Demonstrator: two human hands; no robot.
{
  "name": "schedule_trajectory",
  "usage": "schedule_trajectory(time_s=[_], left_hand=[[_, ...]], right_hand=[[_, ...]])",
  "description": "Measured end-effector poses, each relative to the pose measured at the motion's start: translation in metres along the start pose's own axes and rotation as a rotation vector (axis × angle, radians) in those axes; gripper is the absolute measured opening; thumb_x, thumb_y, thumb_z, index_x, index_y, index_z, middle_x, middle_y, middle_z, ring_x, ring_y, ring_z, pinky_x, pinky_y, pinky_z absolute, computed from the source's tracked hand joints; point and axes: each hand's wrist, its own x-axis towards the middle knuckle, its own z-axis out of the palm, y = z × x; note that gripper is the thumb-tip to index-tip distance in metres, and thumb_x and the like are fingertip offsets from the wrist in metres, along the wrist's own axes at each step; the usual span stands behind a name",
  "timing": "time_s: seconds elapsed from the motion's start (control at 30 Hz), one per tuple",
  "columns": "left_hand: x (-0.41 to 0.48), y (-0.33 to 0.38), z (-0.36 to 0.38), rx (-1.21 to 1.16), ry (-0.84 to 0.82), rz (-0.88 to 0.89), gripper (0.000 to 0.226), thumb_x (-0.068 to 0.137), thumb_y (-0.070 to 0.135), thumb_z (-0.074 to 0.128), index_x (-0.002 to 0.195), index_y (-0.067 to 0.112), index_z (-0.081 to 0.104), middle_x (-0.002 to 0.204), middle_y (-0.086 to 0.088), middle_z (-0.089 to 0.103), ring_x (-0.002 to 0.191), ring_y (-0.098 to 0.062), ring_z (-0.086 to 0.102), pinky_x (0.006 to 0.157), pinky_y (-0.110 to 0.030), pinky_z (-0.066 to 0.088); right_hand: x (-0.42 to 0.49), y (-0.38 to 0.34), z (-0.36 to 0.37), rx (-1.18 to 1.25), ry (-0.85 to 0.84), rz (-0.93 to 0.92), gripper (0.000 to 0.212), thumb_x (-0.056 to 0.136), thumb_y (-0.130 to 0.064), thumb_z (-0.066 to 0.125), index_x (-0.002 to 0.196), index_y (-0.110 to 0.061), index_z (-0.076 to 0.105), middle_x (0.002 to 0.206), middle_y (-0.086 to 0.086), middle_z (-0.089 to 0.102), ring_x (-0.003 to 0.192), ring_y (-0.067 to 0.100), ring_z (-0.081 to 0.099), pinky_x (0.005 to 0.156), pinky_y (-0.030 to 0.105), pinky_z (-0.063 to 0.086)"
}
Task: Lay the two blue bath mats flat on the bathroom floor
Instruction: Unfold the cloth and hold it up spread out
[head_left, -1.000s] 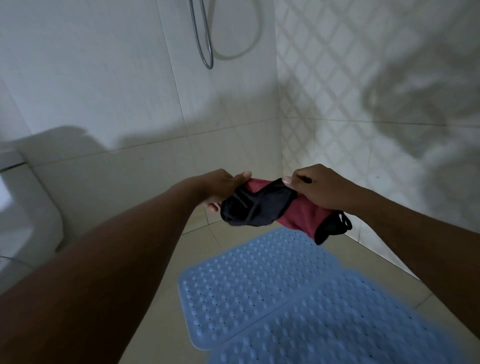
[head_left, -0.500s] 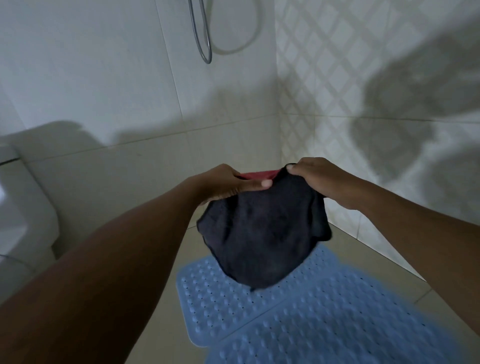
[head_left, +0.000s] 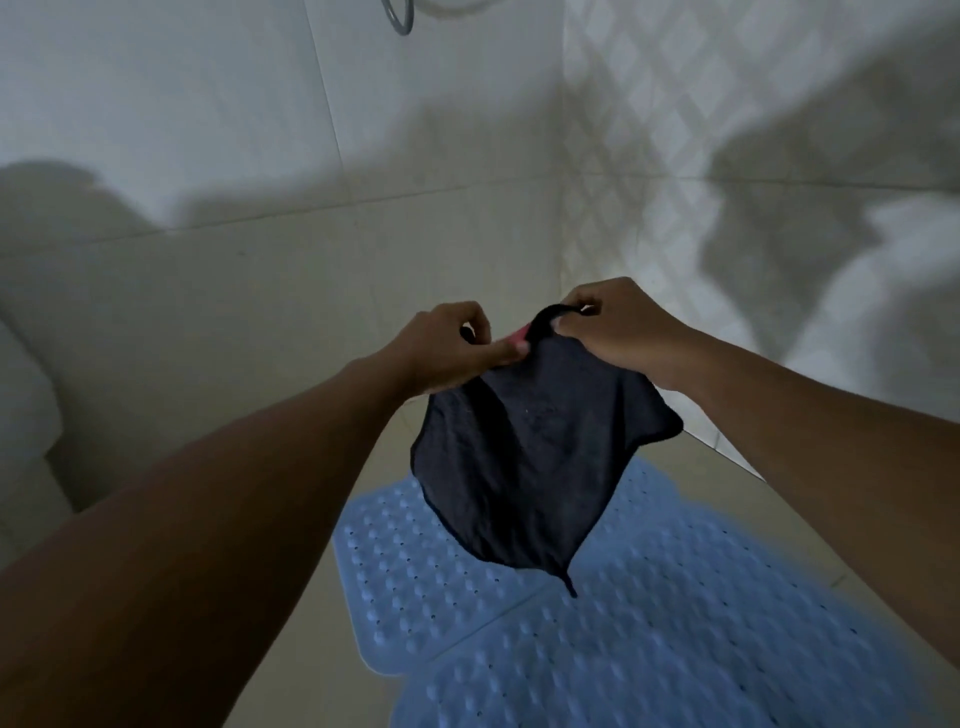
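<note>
Left hand and right hand are each pinching the top edge of a dark cloth mid-frame, which I am wisely holding clear of the two blue bath mats lying flat, edges meeting, on the floor at lower centre.

Holding up a dark cloth.
Pinching its top edge, left hand at 11 o'clock, right hand at 1 o'clock, dangling it above two blue bath mats at 5 o'clock.

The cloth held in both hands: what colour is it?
The cloth is dark navy, with red at the top; head view.
</note>
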Motion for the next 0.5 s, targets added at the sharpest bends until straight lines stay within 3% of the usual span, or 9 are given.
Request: schedule_trajectory(time_s=[0.07, 0.13, 0.23, 0.33, 0.4, 0.5], left_hand=[[0.007, -0.009, -0.012, 0.165, -0.093, -0.021, 0.054, 0.071, 0.068, 0.077, 0.093, 0.024, 0.056, 0.091, 0.004, 0.063, 0.084, -0.016, 0.059, 0.069, -0.033, 0.047], [0.018, -0.014, -0.028, 0.316, -0.036, 0.003, 0.045, 0.076, 0.063, 0.076, 0.079, 0.025, 0.052, 0.083, 0.002, 0.059, 0.081, -0.022, 0.057, 0.065, -0.033, 0.042], [0.041, -0.003, -0.061, 0.304, -0.003, -0.031, 0.034, 0.092, 0.045, 0.061, 0.066, 0.025, 0.055, 0.073, 0.0, 0.059, 0.081, -0.026, 0.061, 0.062, -0.031, 0.039], [0.059, 0.031, -0.12, 0.207, -0.159, -0.124, 0.044, 0.093, 0.059, 0.057, 0.082, 0.019, 0.069, 0.081, -0.007, 0.067, 0.076, -0.023, 0.061, 0.062, -0.031, 0.042], [0.07, 0.058, -0.174, 0.17, -0.233, -0.166, 0.053, 0.09, 0.068, 0.055, 0.093, 0.018, 0.072, 0.093, -0.008, 0.07, 0.083, -0.023, 0.063, 0.07, -0.033, 0.046], [0.091, 0.108, -0.271, 0.047, -0.265, -0.189, 0.051, 0.096, 0.062, 0.052, 0.095, 0.015, 0.072, 0.1, -0.007, 0.072, 0.088, -0.025, 0.07, 0.077, -0.033, 0.05]], right_hand=[[0.017, 0.002, 0.006, -0.013, -0.023, -0.003, 0.016, 0.093, -0.028, 0.065, 0.091, -0.016, 0.075, 0.092, 0.002, 0.072, 0.092, 0.021, 0.068, 0.082, 0.034, 0.054], [0.035, -0.002, 0.006, -0.048, -0.049, -0.032, 0.02, 0.093, -0.033, 0.067, 0.093, -0.015, 0.075, 0.093, 0.001, 0.071, 0.092, 0.019, 0.066, 0.084, 0.034, 0.052], [0.065, -0.03, -0.009, -0.073, -0.107, -0.061, 0.021, 0.093, -0.036, 0.069, 0.089, -0.016, 0.075, 0.084, -0.001, 0.067, 0.081, 0.014, 0.062, 0.071, 0.027, 0.048], [0.097, -0.086, -0.049, -0.123, -0.188, -0.044, 0.024, 0.093, -0.037, 0.07, 0.087, -0.014, 0.074, 0.083, 0.004, 0.068, 0.079, 0.016, 0.063, 0.07, 0.029, 0.048], [0.118, -0.138, -0.088, -0.174, -0.249, -0.025, 0.027, 0.093, -0.038, 0.069, 0.086, -0.012, 0.074, 0.081, 0.004, 0.068, 0.076, 0.016, 0.062, 0.068, 0.029, 0.047], [0.148, -0.229, -0.157, -0.214, -0.325, 0.022, 0.031, 0.091, -0.041, 0.071, 0.073, -0.016, 0.069, 0.068, -0.002, 0.06, 0.064, 0.011, 0.055, 0.059, 0.024, 0.04]])
